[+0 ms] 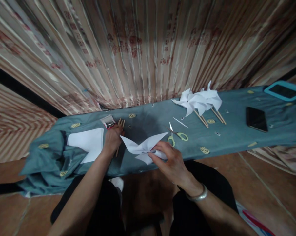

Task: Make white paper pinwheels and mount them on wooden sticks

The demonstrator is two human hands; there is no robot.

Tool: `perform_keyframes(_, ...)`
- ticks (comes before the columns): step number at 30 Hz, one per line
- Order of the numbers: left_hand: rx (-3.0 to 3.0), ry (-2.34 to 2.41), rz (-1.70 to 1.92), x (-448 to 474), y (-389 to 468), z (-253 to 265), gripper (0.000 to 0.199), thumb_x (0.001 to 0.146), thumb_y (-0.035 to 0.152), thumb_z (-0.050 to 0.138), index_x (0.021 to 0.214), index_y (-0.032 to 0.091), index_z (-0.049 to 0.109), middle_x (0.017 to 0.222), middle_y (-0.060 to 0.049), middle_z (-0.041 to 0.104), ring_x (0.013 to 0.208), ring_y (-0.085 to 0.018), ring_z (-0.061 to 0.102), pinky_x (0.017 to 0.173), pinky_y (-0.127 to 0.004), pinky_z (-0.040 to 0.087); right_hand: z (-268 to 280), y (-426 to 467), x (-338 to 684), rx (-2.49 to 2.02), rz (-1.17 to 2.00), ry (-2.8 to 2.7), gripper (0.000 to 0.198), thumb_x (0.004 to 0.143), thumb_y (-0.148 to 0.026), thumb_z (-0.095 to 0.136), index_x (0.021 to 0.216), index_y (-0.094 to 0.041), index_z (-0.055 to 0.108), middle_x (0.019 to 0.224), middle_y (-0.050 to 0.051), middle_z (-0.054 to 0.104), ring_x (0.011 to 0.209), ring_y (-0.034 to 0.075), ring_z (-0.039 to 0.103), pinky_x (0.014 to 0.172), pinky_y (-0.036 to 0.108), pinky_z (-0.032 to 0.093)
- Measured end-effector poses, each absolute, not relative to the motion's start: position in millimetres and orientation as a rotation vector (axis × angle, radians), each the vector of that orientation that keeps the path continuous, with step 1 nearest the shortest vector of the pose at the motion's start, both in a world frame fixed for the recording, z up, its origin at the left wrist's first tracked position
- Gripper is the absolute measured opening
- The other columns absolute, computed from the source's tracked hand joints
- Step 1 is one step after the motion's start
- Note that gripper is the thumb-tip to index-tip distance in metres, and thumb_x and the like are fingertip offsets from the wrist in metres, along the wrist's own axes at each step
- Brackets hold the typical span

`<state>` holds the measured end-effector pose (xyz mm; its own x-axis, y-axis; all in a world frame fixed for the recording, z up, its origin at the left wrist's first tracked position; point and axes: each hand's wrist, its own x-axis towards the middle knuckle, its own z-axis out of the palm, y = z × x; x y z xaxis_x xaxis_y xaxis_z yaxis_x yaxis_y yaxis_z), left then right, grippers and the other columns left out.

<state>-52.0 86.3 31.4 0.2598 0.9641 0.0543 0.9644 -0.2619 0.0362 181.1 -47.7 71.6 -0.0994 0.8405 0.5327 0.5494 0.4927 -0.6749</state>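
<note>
My right hand (171,162) pinches a white paper pinwheel (148,146) at its middle, thumb and fingers closed on the folded centre. The pinwheel is held above the table's front edge, its pointed blades spread out. My left hand (113,139) reaches down beside a small open box (110,124) with shiny contents too small to name. Under and beside its fingers lie several thin wooden sticks (122,123). The left fingertips are mostly hidden, so whether they hold anything is unclear. Scissors with yellow-green handles (177,135) lie open to the right of the held pinwheel.
White paper sheets (87,142) lie at the left on the green tablecloth (148,119). Finished pinwheels on sticks (199,101) lie at the back right. Nearby are a thin white strip (180,122), a black phone (256,119) and a blue-framed tablet (284,90). A curtain (138,59) hangs behind.
</note>
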Motion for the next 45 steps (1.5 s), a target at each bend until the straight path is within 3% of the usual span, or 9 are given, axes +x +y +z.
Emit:
perform_keyframes(8, -2.510, -2.098, -0.386, -47, 86, 29, 0.026, 0.078, 0.018, 0.051, 0.094, 0.015, 0.071, 0.095, -0.011, 0.073, 0.086, -0.025, 0.068, 0.069, -0.031, 0.046, 67, -48, 181, -1.212, 0.402, -1.753, 0.018, 0.086, -0.020, 0.065, 0.102, -0.024, 0.058, 0.090, 0.002, 0.074, 0.085, 0.020, 0.071, 0.078, 0.034, 0.056)
perform_keyframes(14, -2.683, -2.405, -1.480, -29, 68, 35, 0.030, 0.070, 0.037, 0.063, 0.088, 0.014, 0.073, 0.086, -0.009, 0.075, 0.075, -0.023, 0.068, 0.067, -0.031, 0.051, 67, -46, 182, -1.215, 0.418, -1.750, 0.020, 0.086, -0.020, 0.065, 0.105, -0.023, 0.057, 0.093, 0.003, 0.074, 0.087, 0.020, 0.072, 0.080, 0.035, 0.056)
perform_keyframes(19, -2.675, -2.713, -1.912, -10, 47, 54, 0.039, 0.061, 0.040, 0.076, 0.090, 0.014, 0.074, 0.070, -0.005, 0.072, 0.060, -0.018, 0.064, 0.057, -0.027, 0.049, 71, -43, 186, -1.217, 0.338, -1.759, 0.020, 0.088, -0.021, 0.060, 0.108, -0.023, 0.057, 0.092, 0.003, 0.074, 0.087, 0.019, 0.072, 0.082, 0.036, 0.056)
perform_keyframes(27, -2.691, -2.844, -2.284, -5, 27, 67, 0.022, 0.062, 0.028, 0.077, 0.081, 0.017, 0.077, 0.080, -0.006, 0.076, 0.072, -0.020, 0.068, 0.066, -0.027, 0.051, 71, -40, 195, -1.201, 0.151, -1.760, 0.018, 0.089, -0.019, 0.061, 0.106, -0.024, 0.059, 0.090, 0.003, 0.073, 0.086, 0.020, 0.069, 0.078, 0.036, 0.056)
perform_keyframes(35, -2.264, -3.170, -2.586, -7, 23, 76, 0.034, 0.045, 0.034, 0.089, 0.071, 0.017, 0.077, 0.062, -0.002, 0.070, 0.051, -0.010, 0.057, 0.049, -0.020, 0.042, 77, -39, 187, -1.061, 0.127, -1.888, 0.029, 0.090, -0.011, 0.057, 0.116, -0.022, 0.054, 0.102, 0.005, 0.074, 0.090, 0.019, 0.069, 0.084, 0.036, 0.053)
perform_keyframes(41, -2.292, -3.031, -2.647, -15, 24, 90, 0.032, 0.047, 0.032, 0.089, 0.073, 0.017, 0.078, 0.069, -0.004, 0.073, 0.059, -0.012, 0.059, 0.055, -0.022, 0.044, 70, -37, 183, -1.063, 0.214, -1.975, 0.024, 0.091, -0.013, 0.053, 0.113, -0.023, 0.055, 0.102, 0.005, 0.073, 0.090, 0.019, 0.068, 0.084, 0.037, 0.053)
perform_keyframes(45, -2.607, -2.785, -2.491, -24, 25, 101, 0.027, 0.058, 0.035, 0.082, 0.077, 0.016, 0.079, 0.056, -0.001, 0.063, 0.050, -0.008, 0.047, 0.047, -0.020, 0.033, 69, -36, 180, -1.107, 0.294, -2.036, 0.018, 0.092, -0.017, 0.053, 0.108, -0.022, 0.058, 0.093, 0.005, 0.072, 0.085, 0.020, 0.068, 0.079, 0.036, 0.053)
